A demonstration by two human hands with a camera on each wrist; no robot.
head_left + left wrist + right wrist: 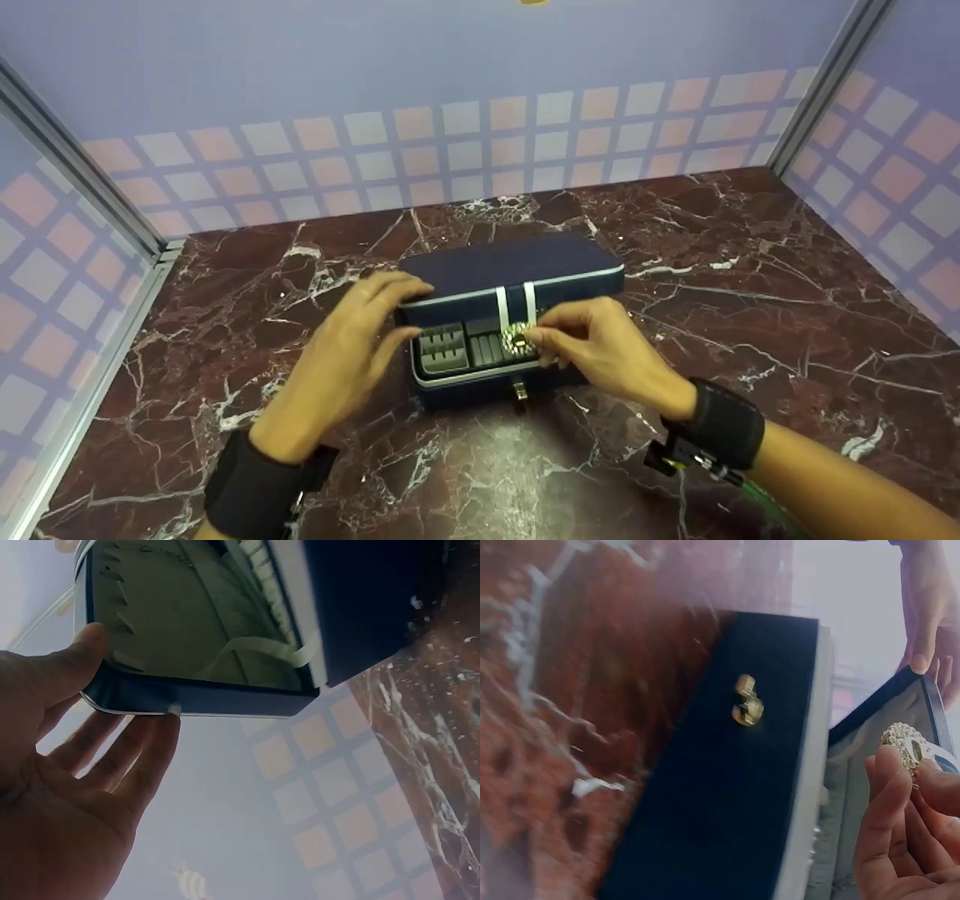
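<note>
A navy jewelry box [465, 394] stands on the table with its lid [510, 262] partly raised. My left hand [337, 352] holds the lid's left corner; in the left wrist view the thumb lies on the inner side of the rim [225, 696] and the fingers on the outer side. Between thumb and fingertips, my right hand [611, 349] pinches a round, ornate gold buckle [517, 340] at the lower end of the lid's white-edged strap [516, 301]. Grey dividers [442, 349] and ring rolls [486, 349] show inside the box. My right hand covers its right part.
On the box's front wall sits a small gold latch [748, 706]. The dark red marbled table [750, 300] extends around the box. Pale walls with pink and white squares [508, 142] enclose it at the back and both sides.
</note>
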